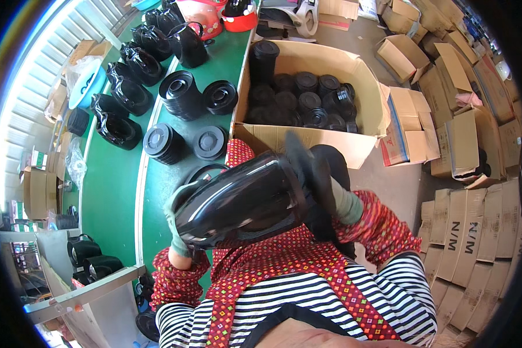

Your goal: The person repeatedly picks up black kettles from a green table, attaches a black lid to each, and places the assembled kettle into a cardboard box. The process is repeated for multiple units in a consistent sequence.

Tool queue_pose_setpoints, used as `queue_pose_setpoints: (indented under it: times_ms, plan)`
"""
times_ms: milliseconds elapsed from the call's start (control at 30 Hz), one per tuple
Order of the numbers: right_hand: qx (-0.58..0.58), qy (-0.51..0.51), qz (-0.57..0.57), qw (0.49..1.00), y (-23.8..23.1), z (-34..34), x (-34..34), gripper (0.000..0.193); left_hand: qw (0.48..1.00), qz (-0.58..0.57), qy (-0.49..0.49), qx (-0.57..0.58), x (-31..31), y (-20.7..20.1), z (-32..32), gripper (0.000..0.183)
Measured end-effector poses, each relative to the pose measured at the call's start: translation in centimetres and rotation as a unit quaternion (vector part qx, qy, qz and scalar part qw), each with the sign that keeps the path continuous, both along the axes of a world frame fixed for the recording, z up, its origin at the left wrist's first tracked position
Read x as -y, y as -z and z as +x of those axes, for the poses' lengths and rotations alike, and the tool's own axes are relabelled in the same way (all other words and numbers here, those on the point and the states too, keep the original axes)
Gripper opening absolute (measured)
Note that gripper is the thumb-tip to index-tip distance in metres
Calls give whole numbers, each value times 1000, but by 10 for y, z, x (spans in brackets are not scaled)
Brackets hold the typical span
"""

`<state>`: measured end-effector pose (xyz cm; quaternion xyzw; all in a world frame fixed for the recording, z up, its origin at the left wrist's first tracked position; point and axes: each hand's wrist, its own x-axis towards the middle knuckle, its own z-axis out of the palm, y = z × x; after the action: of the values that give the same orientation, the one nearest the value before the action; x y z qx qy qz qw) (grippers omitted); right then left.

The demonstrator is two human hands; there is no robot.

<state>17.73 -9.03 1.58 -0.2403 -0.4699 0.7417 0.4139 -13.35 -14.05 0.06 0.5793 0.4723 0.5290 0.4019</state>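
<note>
A glossy black jug (pixel 243 203) lies tilted on its side in front of my body, its wide rimmed end to the right. My gloved left hand (pixel 178 223) is wrapped round the narrower left end, beside a curved black handle (pixel 206 172). At the wide end, my right hand (pixel 319 174), in a grey-green glove with a dark palm, lies against the rim with its fingers stretched out flat and slightly blurred. Stacks of round black discs (pixel 162 143) and black ring-shaped parts (pixel 181 93) stand on the green table (pixel 113 185) beyond my left hand.
More black jugs (pixel 124 87) stand in rows along the table. An open cardboard box (pixel 313 55) of black cylindrical parts sits beyond my hands. Empty cartons (pixel 409 127) lie on the floor to the right, near stacked flat cardboard (pixel 475 232). A blue basin (pixel 87 87) stands at left.
</note>
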Motion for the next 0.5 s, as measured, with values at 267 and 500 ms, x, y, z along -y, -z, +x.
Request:
queue_pose_setpoints:
  times_ms: [267,500]
  plan:
    - [-37,19,-206,978,-4,-1,6,75,911,285,-32,-298,-7,-31,17,65]
    - [73,116,296,945,23,0,3,86,954,-194,51,222,5,64,-10,70]
